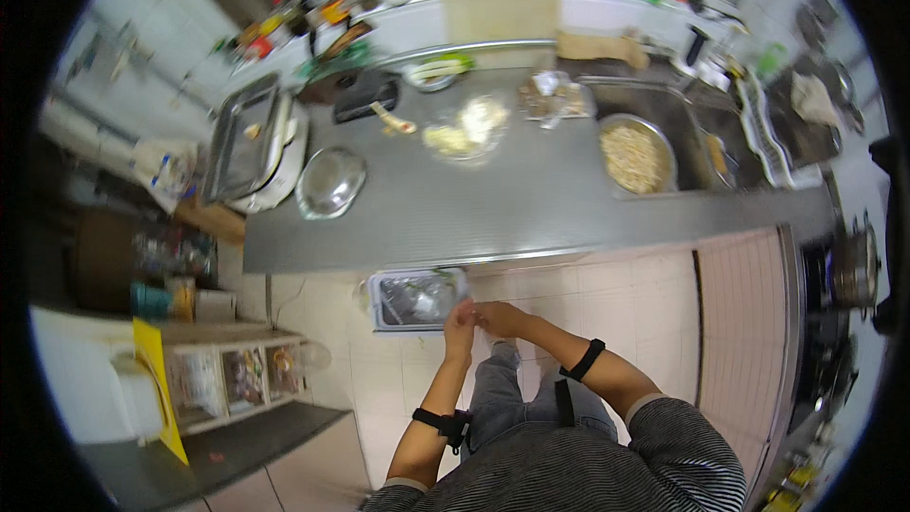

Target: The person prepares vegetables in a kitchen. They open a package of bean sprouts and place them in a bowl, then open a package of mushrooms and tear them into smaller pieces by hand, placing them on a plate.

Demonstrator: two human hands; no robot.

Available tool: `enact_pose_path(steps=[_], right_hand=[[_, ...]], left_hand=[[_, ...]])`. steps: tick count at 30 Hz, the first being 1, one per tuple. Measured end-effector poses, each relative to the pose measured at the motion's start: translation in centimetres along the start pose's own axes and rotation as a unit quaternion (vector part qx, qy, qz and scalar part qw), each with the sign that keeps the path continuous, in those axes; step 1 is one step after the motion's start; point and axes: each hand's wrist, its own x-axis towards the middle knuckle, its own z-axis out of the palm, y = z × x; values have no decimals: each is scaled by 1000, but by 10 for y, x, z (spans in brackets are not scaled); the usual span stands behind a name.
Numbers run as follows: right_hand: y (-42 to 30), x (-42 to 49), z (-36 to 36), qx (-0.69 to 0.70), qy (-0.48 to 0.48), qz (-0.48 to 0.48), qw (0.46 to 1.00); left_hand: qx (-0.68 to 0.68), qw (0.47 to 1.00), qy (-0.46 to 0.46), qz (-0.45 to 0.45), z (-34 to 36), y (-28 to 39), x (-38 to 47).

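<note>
My left hand (460,327) and my right hand (500,318) meet in front of my body, fingers close together. Blur hides whether anything small is between them. Just left of them on the floor stands a grey rectangular bin (419,331) with a dark liner and some green scraps at its rim. On the steel counter (426,220) beyond, two pale heaps of food lie on clear film: a yellowish pile (446,139) and a whiter pile (483,117). A knife-like tool with a pale handle (394,119) rests to their left.
A metal bowl (331,181) and a large metal tray (245,139) occupy the counter's left end. A bowl of shredded pale food (630,155) sits in the sink (657,96). Packaged food (554,98) lies beside it. The counter's front edge (419,260) runs ahead of me.
</note>
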Motion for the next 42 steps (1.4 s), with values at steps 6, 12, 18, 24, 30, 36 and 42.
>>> enact_pose_path(steps=[6, 12, 18, 24, 30, 36, 42], right_hand=[[49, -129, -30, 55, 142, 26, 988], [92, -280, -61, 118, 241, 100, 958], [118, -380, -76, 172, 390, 86, 900], [142, -422, -136, 147, 467, 154, 858], [173, -410, -237, 111, 506, 155, 841], [209, -364, -330, 6, 460, 125, 879], [245, -340, -419, -48, 446, 118, 886]], left_hand=[[75, 983, -165, 0, 110, -11, -43], [140, 931, -336, -2, 233, -45, -102], [169, 882, -439, 3, 336, -74, -154], [173, 886, -428, -34, 421, -45, -139], [141, 916, -370, -62, 488, -1, -89], [110, 932, -336, -82, 512, 46, -39], [139, 928, -345, -28, 541, 62, 1]])
